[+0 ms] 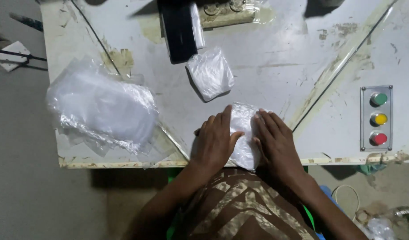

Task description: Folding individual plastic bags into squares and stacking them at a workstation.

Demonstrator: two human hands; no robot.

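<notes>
A white item in a clear plastic bag point(243, 133) lies at the near edge of the worn white worktable point(275, 66). My left hand point(214, 141) lies flat on the bag's left side, fingers together, thumb across it. My right hand point(275, 140) presses on its right side. Both palms face down on the bag. A second bagged white packet point(210, 73) rests further back on the table, apart from my hands.
A loose pile of clear plastic bags point(102, 106) sits at the table's left. A black device point(180, 31) stands at the far edge. A panel with green, yellow and red buttons point(377, 118) is at the right. Grey floor surrounds the table.
</notes>
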